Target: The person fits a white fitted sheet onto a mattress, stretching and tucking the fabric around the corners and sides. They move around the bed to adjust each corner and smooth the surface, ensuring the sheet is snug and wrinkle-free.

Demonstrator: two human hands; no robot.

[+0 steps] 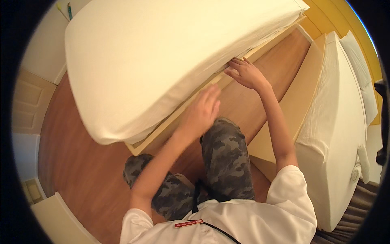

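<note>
Before me lies a mattress (146, 61) in a white fitted sheet, set in a pale wooden bed frame (173, 122). My right hand (245, 73) is at the frame's long side rail, its fingertips by the lower edge of the sheet where it meets the wood. Those fingertips are partly hidden in the gap there. Slightly blurred, my left hand (202, 106) hovers near the same rail, closer to the bed's corner, fingers extended and nothing in it. At that corner the sheet bulges over the frame.
A second bed (332, 128) with a white sheet stands to the right, with pillows (359, 73) and a rolled white towel (356, 173) on it. Brown wooden floor (76, 170) runs between and around. A panelled door (27, 100) is at left, a dark curtain (344, 210) at lower right.
</note>
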